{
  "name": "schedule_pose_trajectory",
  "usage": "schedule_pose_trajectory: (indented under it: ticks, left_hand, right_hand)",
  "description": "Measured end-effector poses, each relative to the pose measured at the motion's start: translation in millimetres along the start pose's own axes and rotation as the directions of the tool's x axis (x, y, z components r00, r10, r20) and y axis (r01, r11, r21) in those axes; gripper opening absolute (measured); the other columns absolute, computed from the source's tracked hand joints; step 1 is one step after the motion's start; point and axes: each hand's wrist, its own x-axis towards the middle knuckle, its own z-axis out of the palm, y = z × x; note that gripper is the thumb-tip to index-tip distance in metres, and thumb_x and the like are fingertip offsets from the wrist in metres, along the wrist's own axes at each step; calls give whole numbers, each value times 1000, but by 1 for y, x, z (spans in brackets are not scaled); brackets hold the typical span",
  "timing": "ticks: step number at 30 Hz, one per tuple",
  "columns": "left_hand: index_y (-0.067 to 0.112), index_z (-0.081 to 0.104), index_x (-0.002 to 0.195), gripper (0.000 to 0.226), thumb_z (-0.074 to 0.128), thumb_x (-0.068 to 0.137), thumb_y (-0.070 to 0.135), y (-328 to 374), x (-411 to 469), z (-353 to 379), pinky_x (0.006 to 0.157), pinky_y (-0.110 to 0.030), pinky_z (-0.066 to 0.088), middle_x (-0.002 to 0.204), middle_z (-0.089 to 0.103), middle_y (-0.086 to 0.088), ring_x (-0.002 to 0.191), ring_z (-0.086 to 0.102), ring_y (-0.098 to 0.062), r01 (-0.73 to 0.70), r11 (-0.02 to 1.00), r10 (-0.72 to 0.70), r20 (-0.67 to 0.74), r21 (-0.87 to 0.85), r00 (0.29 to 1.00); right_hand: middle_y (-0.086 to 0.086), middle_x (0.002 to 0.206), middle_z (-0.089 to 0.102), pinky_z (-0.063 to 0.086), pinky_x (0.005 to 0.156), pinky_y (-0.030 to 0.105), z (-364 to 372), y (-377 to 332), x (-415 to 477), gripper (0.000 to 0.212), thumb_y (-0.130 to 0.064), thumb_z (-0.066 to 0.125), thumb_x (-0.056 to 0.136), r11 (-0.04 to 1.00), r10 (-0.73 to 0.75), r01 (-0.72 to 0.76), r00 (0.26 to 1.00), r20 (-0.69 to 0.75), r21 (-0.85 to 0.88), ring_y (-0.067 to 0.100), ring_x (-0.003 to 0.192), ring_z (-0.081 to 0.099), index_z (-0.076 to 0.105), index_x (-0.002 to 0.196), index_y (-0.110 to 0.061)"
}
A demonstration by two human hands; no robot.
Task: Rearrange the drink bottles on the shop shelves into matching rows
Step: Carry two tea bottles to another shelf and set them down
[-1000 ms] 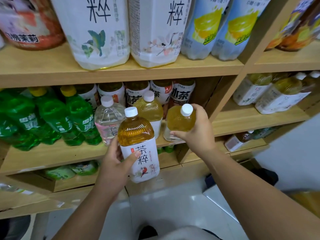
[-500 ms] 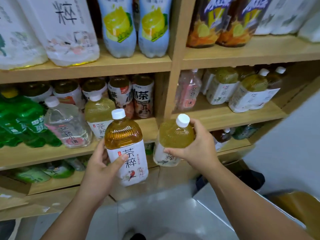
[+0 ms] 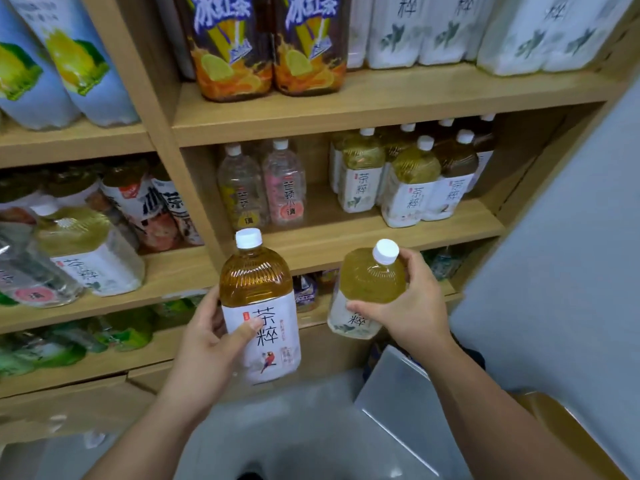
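Note:
My left hand [image 3: 204, 344] grips an amber tea bottle [image 3: 258, 299] with a white label and white cap, held upright in front of the shelf edge. An arm's width to its right, my right hand [image 3: 412, 306] holds a yellow-green tea bottle [image 3: 369, 285] of the same brand, tilted toward me. Both bottles hang in the air below the right bay's middle shelf [image 3: 346, 233]. On that shelf stand several matching tea bottles [image 3: 412, 181] at the right and two clear water bottles [image 3: 263, 185] at the left.
A wooden upright [image 3: 166, 140] splits the left and right bays. The left bay holds a green tea bottle [image 3: 86, 247], a clear bottle and dark tea bottles behind. Large iced-tea bottles [image 3: 270, 46] stand above. A grey wall [image 3: 571, 254] borders the right.
Both hands have carried their bottles rightward, away from the left bay's shelf to the front of the right bay. The view has swung right with them.

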Motion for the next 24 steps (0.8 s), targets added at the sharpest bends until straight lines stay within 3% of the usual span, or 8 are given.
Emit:
schedule_pose_trajectory:
  ticks: [5,10,14,18,22,24]
  left_hand:
    - [24,59,136,52,69,91,1,6,24,30,80,-32,63,114,77,1,104,74,-16,-5,1000,5,20,5,1000]
    - [25,58,136,52,69,91,2,8,70,47,72,-28,63,113,78,2,101,75,-14,12,1000,-12,53,-11,999]
    - [30,56,137,53,70,91,8,10,109,60,65,-23,62,109,77,13,98,74,-3,44,999,-43,80,-10,996]
    - [37,52,142,60,73,91,16,15,139,69,79,-35,64,119,75,10,109,72,-11,70,997,-71,130,11,989]
    - [46,51,140,59,74,91,23,20,156,78,83,-46,64,121,73,14,111,71,-14,77,996,-83,145,51,986]
    - [44,51,140,59,73,91,21,22,159,83,84,-49,63,121,73,13,112,71,-16,83,996,-87,131,38,988]
  right_hand:
    - [-13,135,56,47,104,33,-11,9,45,104,-44,102,50,998,-46,45,999,-7,-45,7,120,52,49,138,-32]
    - [-8,135,56,51,105,41,-4,6,100,102,-42,100,55,993,-73,72,997,-8,-90,13,124,53,46,140,-30]
    - [-6,142,55,48,107,39,3,3,135,106,-44,99,56,986,-46,41,998,-30,-163,15,130,51,43,145,-29]
    - [-5,145,56,47,111,40,7,3,164,109,-47,98,58,986,-36,34,999,-12,-163,16,134,51,42,149,-26]
    - [5,160,41,26,116,22,8,7,180,112,-47,92,68,971,-62,75,996,62,-229,19,148,36,35,158,-11]
    - [9,160,37,26,116,22,9,13,182,110,-49,90,70,956,-117,126,992,49,-264,21,148,34,36,157,-9]
